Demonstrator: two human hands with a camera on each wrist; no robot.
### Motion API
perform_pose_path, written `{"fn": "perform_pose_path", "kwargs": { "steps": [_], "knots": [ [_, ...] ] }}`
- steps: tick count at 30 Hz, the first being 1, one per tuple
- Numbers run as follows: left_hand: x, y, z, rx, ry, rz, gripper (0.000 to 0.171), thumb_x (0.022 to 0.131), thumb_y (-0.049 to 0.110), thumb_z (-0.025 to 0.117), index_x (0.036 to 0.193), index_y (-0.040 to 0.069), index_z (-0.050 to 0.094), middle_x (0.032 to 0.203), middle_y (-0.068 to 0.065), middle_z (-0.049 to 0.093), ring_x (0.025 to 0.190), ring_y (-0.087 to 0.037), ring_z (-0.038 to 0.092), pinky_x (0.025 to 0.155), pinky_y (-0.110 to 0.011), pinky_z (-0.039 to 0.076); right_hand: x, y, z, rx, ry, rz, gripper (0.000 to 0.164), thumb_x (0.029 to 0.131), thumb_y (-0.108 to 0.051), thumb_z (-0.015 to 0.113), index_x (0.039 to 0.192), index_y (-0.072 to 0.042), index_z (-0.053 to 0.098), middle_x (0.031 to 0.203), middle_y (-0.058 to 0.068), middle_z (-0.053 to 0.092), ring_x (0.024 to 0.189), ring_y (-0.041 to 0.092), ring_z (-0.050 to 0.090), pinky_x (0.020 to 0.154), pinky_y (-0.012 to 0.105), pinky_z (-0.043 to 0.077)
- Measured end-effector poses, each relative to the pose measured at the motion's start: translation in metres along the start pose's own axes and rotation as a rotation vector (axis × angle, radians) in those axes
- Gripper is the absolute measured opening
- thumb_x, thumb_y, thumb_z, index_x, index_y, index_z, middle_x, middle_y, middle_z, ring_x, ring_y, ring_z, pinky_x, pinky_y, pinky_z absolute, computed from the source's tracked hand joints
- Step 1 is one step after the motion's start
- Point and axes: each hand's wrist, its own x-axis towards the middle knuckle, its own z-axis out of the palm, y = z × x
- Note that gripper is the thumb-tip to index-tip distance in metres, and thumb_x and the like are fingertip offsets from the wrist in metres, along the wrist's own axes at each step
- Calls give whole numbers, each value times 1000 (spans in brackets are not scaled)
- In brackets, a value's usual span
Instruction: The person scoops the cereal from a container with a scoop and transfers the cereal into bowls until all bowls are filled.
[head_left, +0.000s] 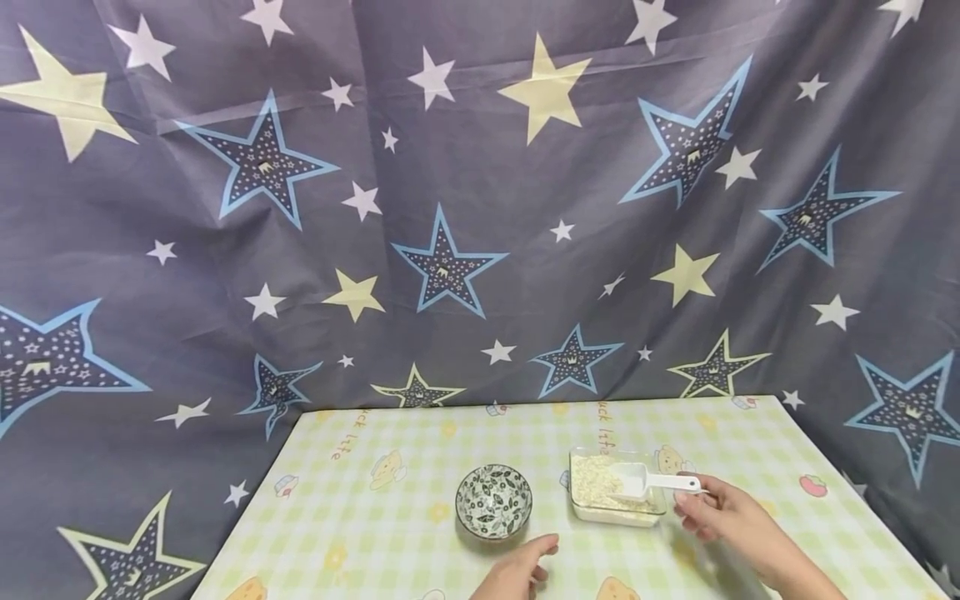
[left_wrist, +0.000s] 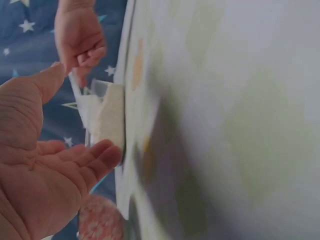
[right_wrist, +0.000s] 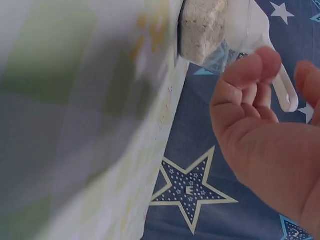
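A white plastic scoop (head_left: 637, 482) lies in a rectangular glass container (head_left: 618, 517) of pale, flaky grain (head_left: 592, 481), its handle jutting past the right rim. My right hand (head_left: 720, 512) is at the handle's end. In the right wrist view the fingers (right_wrist: 237, 82) bend beside the handle (right_wrist: 285, 90), with a gap to the thumb. Left of the container stands a round bowl (head_left: 495, 502) with a dark leaf pattern. Just in front of it, my left hand (head_left: 519, 568) has its thumb and fingers spread, holding nothing.
A green-and-white checked cloth (head_left: 390, 508) with cartoon prints covers the table. Behind the table hangs a dark curtain (head_left: 480, 333) with stars. The table's right edge slopes past my right forearm.
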Motion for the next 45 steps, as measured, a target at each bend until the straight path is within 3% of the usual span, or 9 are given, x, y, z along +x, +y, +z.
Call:
{"fn": "perform_pose_path", "kwargs": {
  "steps": [4,7,12,17,23,27,30,37,45],
  "knots": [
    [14,38,0,104,30,-25,91,90,53,83,163,21,41,155,-6,57,112,-7,68,100,-41,61,8,1,4,68,45,-17,64,114,-29,54,155,17,35,103,-1,72,86,8,66,74,27,59],
    [16,52,-10,118,48,-19,84,94,50,79,162,18,43,151,-7,60,111,-8,68,97,-37,61,14,2,7,82,92,-12,63,114,-29,54,155,16,38,101,-3,72,86,7,67,75,26,60],
    [22,46,-21,107,34,5,82,96,46,79,163,16,42,147,-5,62,103,-3,65,80,-25,56,20,1,13,87,151,12,57,113,-28,55,149,16,47,97,-3,74,83,6,67,73,24,59],
    [42,48,-14,129,91,27,96,94,51,80,168,14,31,150,-11,59,99,-5,64,76,-24,55,26,-1,20,76,250,35,53,113,-30,55,143,15,54,93,-3,75,81,4,66,73,23,59],
    [78,59,3,124,220,-24,116,86,53,87,172,16,18,170,-15,42,119,-24,69,102,-44,60,33,0,21,100,329,64,47,113,-34,55,131,8,63,90,-9,74,80,3,64,72,22,58],
    [95,58,4,95,240,-32,127,78,54,93,173,18,17,172,-15,39,138,-34,61,114,-51,54,36,0,20,122,341,75,45,114,-36,52,128,5,65,90,-10,74,79,3,64,72,22,57],
    [103,54,5,73,251,-30,133,73,57,95,173,18,17,175,-14,33,157,-41,41,128,-60,37,39,-2,22,146,346,64,48,114,-37,50,131,6,63,88,-10,73,77,3,63,71,22,56],
    [106,50,4,59,259,-8,126,75,58,93,172,19,22,174,-13,36,156,-41,42,127,-61,38,39,-7,26,140,355,37,39,115,-34,51,118,2,67,86,-9,68,77,6,62,71,24,55],
    [96,55,10,171,285,22,124,74,63,92,171,22,26,171,-8,41,149,-39,52,121,-57,47,32,-14,21,42,373,-32,48,114,-35,53,137,6,64,86,-5,66,76,8,61,69,25,56]
  ]
}}
